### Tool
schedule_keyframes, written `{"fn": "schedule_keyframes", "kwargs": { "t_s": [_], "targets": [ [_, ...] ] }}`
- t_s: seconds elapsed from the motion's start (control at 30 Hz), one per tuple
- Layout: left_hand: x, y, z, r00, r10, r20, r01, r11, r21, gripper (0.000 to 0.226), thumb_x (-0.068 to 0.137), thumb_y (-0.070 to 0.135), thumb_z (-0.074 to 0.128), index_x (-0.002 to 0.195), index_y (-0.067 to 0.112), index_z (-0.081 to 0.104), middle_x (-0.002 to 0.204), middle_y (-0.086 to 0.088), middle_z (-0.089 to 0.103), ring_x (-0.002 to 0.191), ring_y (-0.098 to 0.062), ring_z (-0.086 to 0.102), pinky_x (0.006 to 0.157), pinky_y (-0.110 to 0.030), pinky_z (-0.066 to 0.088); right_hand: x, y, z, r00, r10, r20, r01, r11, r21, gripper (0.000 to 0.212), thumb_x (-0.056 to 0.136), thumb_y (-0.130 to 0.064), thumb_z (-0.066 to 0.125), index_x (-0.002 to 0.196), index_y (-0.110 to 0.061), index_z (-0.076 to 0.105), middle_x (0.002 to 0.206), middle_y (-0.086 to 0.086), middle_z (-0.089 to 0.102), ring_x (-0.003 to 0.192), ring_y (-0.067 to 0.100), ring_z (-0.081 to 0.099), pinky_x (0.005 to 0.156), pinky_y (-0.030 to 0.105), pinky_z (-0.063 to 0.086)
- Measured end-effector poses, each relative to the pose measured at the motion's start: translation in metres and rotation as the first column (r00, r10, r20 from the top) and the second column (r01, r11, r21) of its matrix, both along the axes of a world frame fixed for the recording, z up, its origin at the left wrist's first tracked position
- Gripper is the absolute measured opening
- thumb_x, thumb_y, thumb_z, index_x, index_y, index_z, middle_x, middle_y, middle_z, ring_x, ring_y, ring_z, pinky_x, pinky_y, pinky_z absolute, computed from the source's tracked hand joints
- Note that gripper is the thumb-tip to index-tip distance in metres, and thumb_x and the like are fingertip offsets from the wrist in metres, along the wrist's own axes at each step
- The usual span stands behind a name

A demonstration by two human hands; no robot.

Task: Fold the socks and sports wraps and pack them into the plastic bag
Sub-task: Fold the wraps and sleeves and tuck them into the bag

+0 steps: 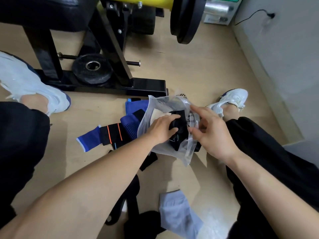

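The person sits on the floor [172, 69] with legs spread, and the packing is partway through. The plastic bag [155, 109] lies on the floor between the feet, just in front of the black frame of a weight machine [110, 49]. Something pale and flat already sits inside the bag [158, 114], and the left hand [162, 128] is pushing a folded black piece [179, 125] in on top of it, fingers closed around the bundle. The right hand [212, 133] has its fingers curled loosely and spread a little, the fingertips at the bag's open edge; it seems to be holding the mouth open, though I cannot tell whether it actually pinches the plastic.

A good deal looks left to do. Blue wraps [133, 109] and a black band with orange stripes [114, 133] lie unfolded just left of the bag, partly under it. Nearer the person are a grey sock [177, 213] and more black pieces [133, 192], loose on the floor.

The bag's long axis runs from far left to near right, at a slant across the view. Its mouth appears to face the near right, toward the right hand, with the closed end pointing off toward the machine, though the crumpled plastic makes this uncertain. The black bundle lies roughly along the same line.
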State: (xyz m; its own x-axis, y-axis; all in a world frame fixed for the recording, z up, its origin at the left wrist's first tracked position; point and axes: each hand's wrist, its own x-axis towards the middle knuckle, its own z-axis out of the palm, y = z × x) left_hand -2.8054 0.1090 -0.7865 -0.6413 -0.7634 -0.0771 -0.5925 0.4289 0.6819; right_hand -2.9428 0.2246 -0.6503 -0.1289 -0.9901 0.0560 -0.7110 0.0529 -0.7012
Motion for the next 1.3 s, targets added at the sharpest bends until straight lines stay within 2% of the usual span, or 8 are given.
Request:
{"fn": "schedule_keyframes", "kwargs": {
  "t_s": [0.17, 0.3, 0.57, 0.7, 0.83, 0.97, 1.2, 1.3],
  "targets": [
    [0.008, 0.0, -0.008, 0.959, 0.024, 0.282, 0.045, 0.97, -0.239, 0.055, 0.099, 0.039, 0.057, 0.151, 0.031, 0.039, 0.16, -0.006, 0.023, 0.136, -0.031, 0.035, 0.097, -0.045, 0.05, -0.001, 0.001, -0.003, 1.0, 0.009, -0.001, -0.009, 1.0, 0.01, 0.063, 0.087, -0.001, 0.069, 0.144, -0.019, 0.049, 0.119, -0.011, 0.05, 0.072, 0.005, 0.058, 0.071, 0.011, 0.047],
    [0.014, 0.003, -0.01, 0.941, -0.061, 0.332, 0.194, 0.902, -0.386, 0.041, 0.1, 0.035, 0.054, 0.141, 0.031, 0.053, 0.158, -0.004, 0.03, 0.137, -0.031, 0.033, 0.101, -0.044, 0.045, -0.001, -0.001, -0.003, 1.0, 0.009, 0.009, -0.009, 1.0, 0.014, 0.063, 0.087, -0.001, 0.069, 0.144, -0.02, 0.049, 0.121, -0.01, 0.051, 0.07, 0.01, 0.062, 0.071, 0.016, 0.052],
    [0.012, -0.013, -0.026, 0.883, -0.269, 0.386, 0.312, 0.949, -0.054, 0.066, 0.099, 0.041, 0.059, 0.156, 0.04, 0.027, 0.169, 0.004, 0.001, 0.149, -0.028, 0.02, 0.108, -0.047, 0.043, 0.0, 0.0, -0.002, 1.0, 0.025, 0.005, -0.025, 1.0, 0.012, 0.062, 0.087, -0.001, 0.069, 0.144, -0.019, 0.05, 0.126, -0.008, 0.053, 0.082, 0.0, 0.059, 0.076, 0.012, 0.049],
    [-0.008, -0.015, -0.026, 0.879, -0.272, 0.391, 0.346, 0.929, -0.131, 0.062, 0.105, 0.037, 0.049, 0.16, 0.032, 0.02, 0.17, 0.001, 0.0, 0.15, -0.026, 0.019, 0.114, -0.041, 0.037, 0.0, 0.0, 0.0, 0.999, 0.044, 0.004, -0.044, 0.999, -0.001, 0.063, 0.086, 0.002, 0.067, 0.144, -0.018, 0.05, 0.125, -0.008, 0.053, 0.079, -0.005, 0.057, 0.075, 0.009, 0.045],
    [-0.012, -0.009, -0.034, 0.781, -0.246, 0.575, 0.444, 0.865, -0.233, 0.062, 0.105, 0.052, 0.033, 0.161, 0.033, 0.014, 0.17, 0.001, -0.004, 0.154, -0.024, 0.012, 0.118, -0.041, 0.03, -0.008, 0.002, 0.001, 0.997, 0.064, -0.032, -0.064, 0.998, -0.004, 0.064, 0.085, 0.002, 0.067, 0.144, -0.019, 0.051, 0.122, -0.014, 0.052, 0.079, -0.009, 0.055, 0.078, 0.007, 0.042],
    [-0.013, -0.012, -0.026, 0.718, -0.245, 0.651, 0.416, 0.901, -0.12, 0.066, 0.099, 0.063, 0.02, 0.16, 0.04, 0.012, 0.169, 0.007, -0.01, 0.154, -0.026, 0.01, 0.119, -0.044, 0.022, -0.013, 0.002, -0.003, 0.992, 0.077, -0.098, -0.075, 0.997, 0.026, 0.064, 0.084, -0.001, 0.07, 0.143, -0.019, 0.051, 0.126, -0.011, 0.054, 0.077, -0.003, 0.057, 0.076, 0.006, 0.041],
    [0.001, -0.011, -0.002, 0.836, -0.266, 0.481, 0.283, 0.958, 0.039, 0.061, 0.096, 0.068, 0.033, 0.153, 0.045, 0.033, 0.169, 0.011, 0.01, 0.146, -0.03, 0.028, 0.095, -0.044, 0.039, -0.004, 0.003, -0.012, 0.99, 0.128, -0.059, -0.124, 0.99, 0.068, 0.063, 0.085, -0.001, 0.069, 0.142, -0.021, 0.052, 0.121, -0.011, 0.053, 0.074, 0.011, 0.056, 0.074, 0.01, 0.044],
    [0.029, 0.003, 0.003, 0.931, -0.207, 0.301, 0.216, 0.976, 0.004, 0.055, 0.097, 0.059, 0.046, 0.148, 0.038, 0.047, 0.161, 0.008, 0.036, 0.14, -0.028, 0.041, 0.1, -0.043, 0.046, 0.0, 0.004, -0.014, 0.982, 0.184, -0.041, -0.181, 0.981, 0.075, 0.059, 0.085, -0.002, 0.07, 0.14, -0.019, 0.055, 0.116, -0.01, 0.053, 0.077, 0.011, 0.057, 0.075, 0.01, 0.043]
  ]
}}
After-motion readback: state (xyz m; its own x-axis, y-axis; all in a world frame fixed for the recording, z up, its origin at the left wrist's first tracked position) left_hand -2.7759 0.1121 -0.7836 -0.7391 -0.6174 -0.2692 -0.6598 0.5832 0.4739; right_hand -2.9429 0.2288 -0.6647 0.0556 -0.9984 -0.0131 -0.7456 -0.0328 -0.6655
